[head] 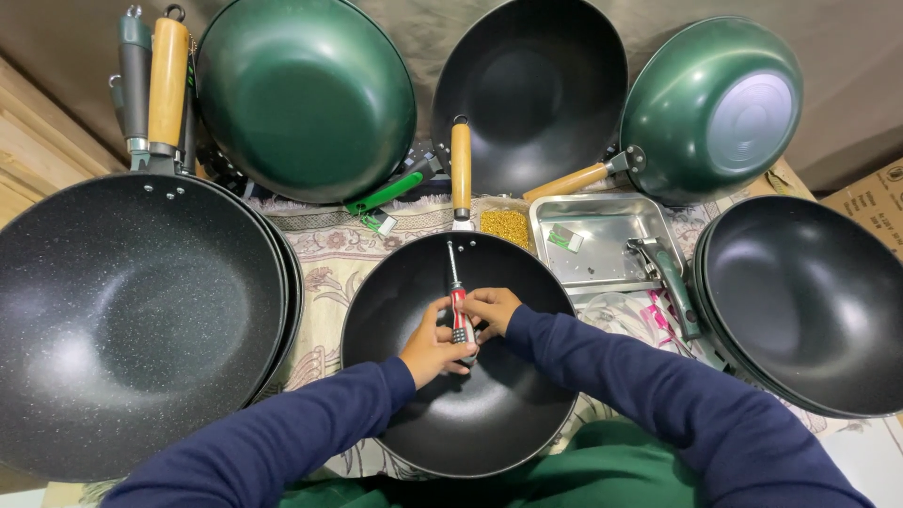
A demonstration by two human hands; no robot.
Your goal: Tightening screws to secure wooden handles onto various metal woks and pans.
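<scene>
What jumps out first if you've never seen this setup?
Pans everywhere: a big speckled black pan at left, green woks leaning at the back. In the middle, both hands, left hand and right hand, hold a red screwdriver inside a black wok, its tip toward the wooden handle.

My one camera sits on my head and looks steeply down from close above at the round black non-stick wok with the wooden handle in my lap, the other pans ringing that wok to its left, right and far side.
</scene>
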